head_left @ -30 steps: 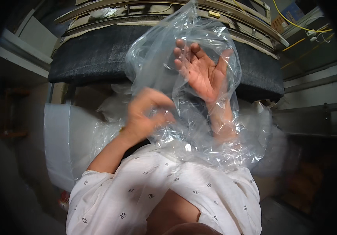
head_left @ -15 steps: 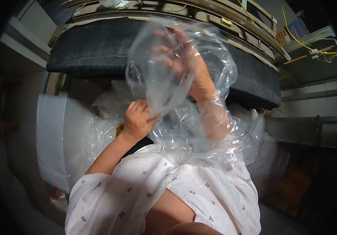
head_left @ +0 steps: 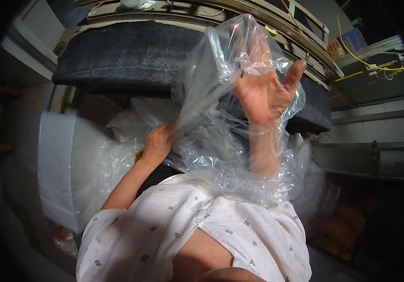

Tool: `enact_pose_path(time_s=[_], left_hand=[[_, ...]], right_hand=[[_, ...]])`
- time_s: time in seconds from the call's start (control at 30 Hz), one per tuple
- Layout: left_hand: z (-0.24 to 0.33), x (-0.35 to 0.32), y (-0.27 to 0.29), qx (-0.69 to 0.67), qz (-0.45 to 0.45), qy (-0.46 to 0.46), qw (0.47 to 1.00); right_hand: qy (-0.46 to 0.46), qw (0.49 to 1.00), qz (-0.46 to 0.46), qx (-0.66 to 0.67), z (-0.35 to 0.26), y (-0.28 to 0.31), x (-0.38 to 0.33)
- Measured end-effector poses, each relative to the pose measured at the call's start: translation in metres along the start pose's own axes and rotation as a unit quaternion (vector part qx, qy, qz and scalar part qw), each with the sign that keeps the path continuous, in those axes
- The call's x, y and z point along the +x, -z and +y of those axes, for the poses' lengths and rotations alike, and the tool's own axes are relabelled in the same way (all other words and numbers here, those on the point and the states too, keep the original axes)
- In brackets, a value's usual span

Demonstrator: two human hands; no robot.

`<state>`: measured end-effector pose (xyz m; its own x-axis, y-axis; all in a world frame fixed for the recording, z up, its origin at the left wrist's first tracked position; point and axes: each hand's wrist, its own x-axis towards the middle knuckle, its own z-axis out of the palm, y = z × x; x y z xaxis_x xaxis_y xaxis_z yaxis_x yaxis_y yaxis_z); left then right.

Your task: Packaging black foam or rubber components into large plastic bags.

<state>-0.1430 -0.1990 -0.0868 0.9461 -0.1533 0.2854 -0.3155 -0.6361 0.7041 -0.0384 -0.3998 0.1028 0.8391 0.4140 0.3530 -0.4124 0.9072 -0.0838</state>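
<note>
Thin clear plastic, which looks like a bag [head_left: 195,82], spreads between my two hands. My left hand [head_left: 158,143] is closed on its gathered edge, left of the middle and low. My right hand [head_left: 264,94] is raised with the palm showing and its fingers stretched out. Clear film covers those fingers, while the thumb sticks out to the right. More crumpled plastic film [head_left: 220,162] lies across my lap and wraps around my right forearm.
Ahead runs a long dark padded roll [head_left: 126,58], with a metal-railed machine frame [head_left: 188,14] behind it. A whitish plastic-covered block [head_left: 56,164] stands at the left. Yellow cable [head_left: 352,55] hangs at the far right, near a blue box [head_left: 354,38].
My right hand has turned palm up with its fingers straightened and moved right, the film stretching over them. My left hand keeps its grip, almost in place.
</note>
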Motion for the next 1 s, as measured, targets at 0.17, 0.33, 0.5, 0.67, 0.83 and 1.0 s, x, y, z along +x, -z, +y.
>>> enact_pose_path(time_s=[0.17, 0.33, 0.5, 0.67, 0.83, 1.0], left_hand=[[0.001, 0.001, -0.002, -0.046, -0.031, 0.016, 0.998], [0.014, 0.004, 0.009, -0.09, -0.053, 0.008, 0.995], [0.011, 0.01, 0.014, -0.049, -0.115, -0.11, 0.986], [-0.011, 0.013, -0.011, -0.291, 0.035, 0.003, 0.956], [-0.01, 0.03, 0.002, -0.141, -0.093, 0.157, 0.973], [-0.019, 0.019, -0.001, -0.152, -0.171, 0.019, 0.973]], right_hand=[[0.028, 0.999, 0.008, 0.034, -0.005, -0.009, -0.003], [-0.015, 0.921, 0.13, -0.367, 0.008, 0.0, -0.016], [-0.021, 0.879, 0.115, -0.463, -0.003, -0.021, -0.018], [-0.083, 0.975, -0.016, -0.205, -0.025, -0.033, -0.009], [-0.027, 0.995, 0.052, -0.077, -0.031, -0.05, -0.01], [0.007, 0.999, 0.039, -0.037, -0.036, -0.052, -0.011]])
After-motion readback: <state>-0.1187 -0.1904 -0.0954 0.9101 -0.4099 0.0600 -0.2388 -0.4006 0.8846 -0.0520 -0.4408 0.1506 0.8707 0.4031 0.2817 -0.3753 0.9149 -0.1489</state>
